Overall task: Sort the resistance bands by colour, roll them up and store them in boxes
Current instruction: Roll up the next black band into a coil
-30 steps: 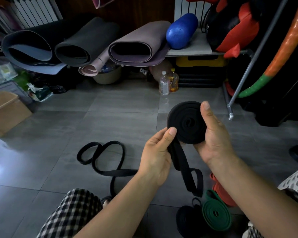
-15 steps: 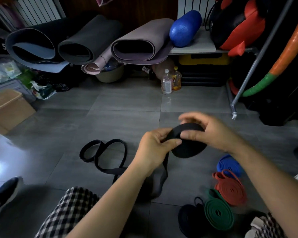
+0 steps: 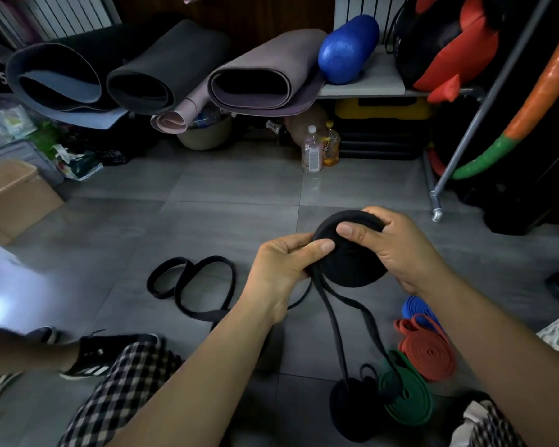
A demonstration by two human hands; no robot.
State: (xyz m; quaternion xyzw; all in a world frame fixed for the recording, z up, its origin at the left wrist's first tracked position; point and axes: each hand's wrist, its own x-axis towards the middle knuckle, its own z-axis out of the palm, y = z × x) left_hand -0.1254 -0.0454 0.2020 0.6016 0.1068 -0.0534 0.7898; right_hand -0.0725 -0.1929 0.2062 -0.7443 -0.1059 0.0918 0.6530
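Observation:
Both my hands hold a black resistance band roll (image 3: 352, 267) above the grey floor. My right hand (image 3: 397, 250) grips the roll from the right, thumb pressed on its face. My left hand (image 3: 283, 264) pinches the roll's left edge, where the loose tail (image 3: 334, 330) hangs down in two strands. On the floor at lower right lie rolled bands: blue (image 3: 417, 309), red (image 3: 428, 350), green (image 3: 405, 398) and black (image 3: 352, 408). A loose black band (image 3: 191, 285) lies looped on the floor to the left.
A cardboard box (image 3: 17, 201) stands at the left edge. Rolled mats (image 3: 162, 72), a blue roller (image 3: 347, 48) and bottles (image 3: 312, 153) line the back. A metal rack leg (image 3: 436, 201) stands at right. My checked trouser leg (image 3: 123, 382) and a black shoe (image 3: 94, 353) are in front.
The roll has turned between my hands and its tail now hangs longer toward the floor rolls. A shoe and leg have come further into view at lower left.

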